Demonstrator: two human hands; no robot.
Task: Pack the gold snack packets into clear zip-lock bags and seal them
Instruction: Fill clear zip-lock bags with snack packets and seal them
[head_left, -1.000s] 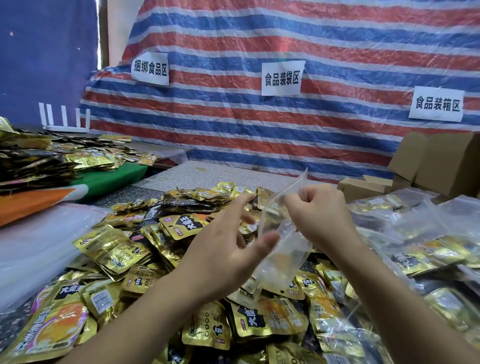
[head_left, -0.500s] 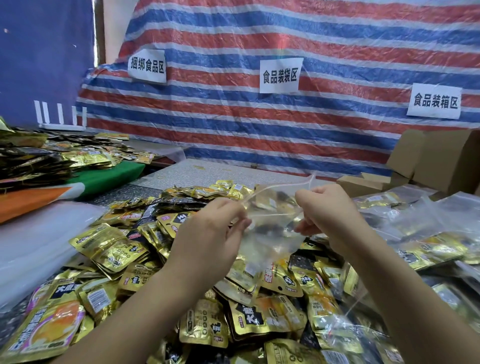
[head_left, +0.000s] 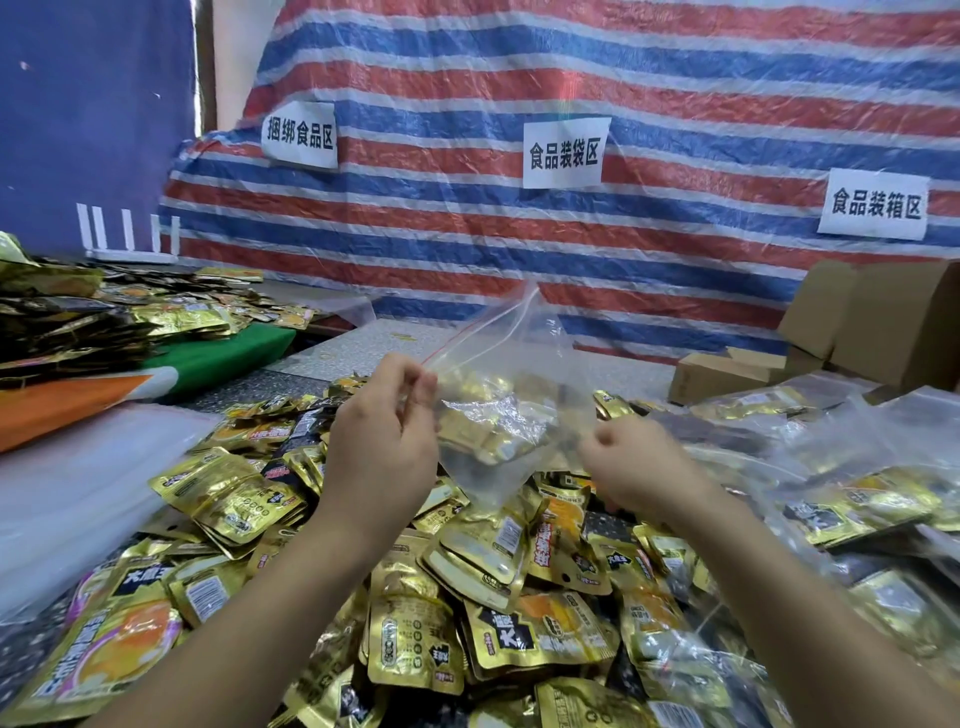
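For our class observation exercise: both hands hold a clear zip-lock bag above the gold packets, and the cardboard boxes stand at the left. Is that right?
One detail is wrong. The cardboard boxes stand at the right, as the head view shows. The left hand and right hand do hold the clear zip-lock bag above the gold packets.

Right grip (head_left: 631, 457) fingertips hidden; clear bag (head_left: 498, 410) blurs packets (head_left: 488, 441) behind it

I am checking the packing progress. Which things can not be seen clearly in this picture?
- Head view: whether the clear bag is empty; gold packets show through it.
- Fingertips of the left hand and right hand: curled away from the camera, so their hold on the bag is unclear.
- Small print on packets: too small.
- Cardboard boxes: cut off by the right edge.
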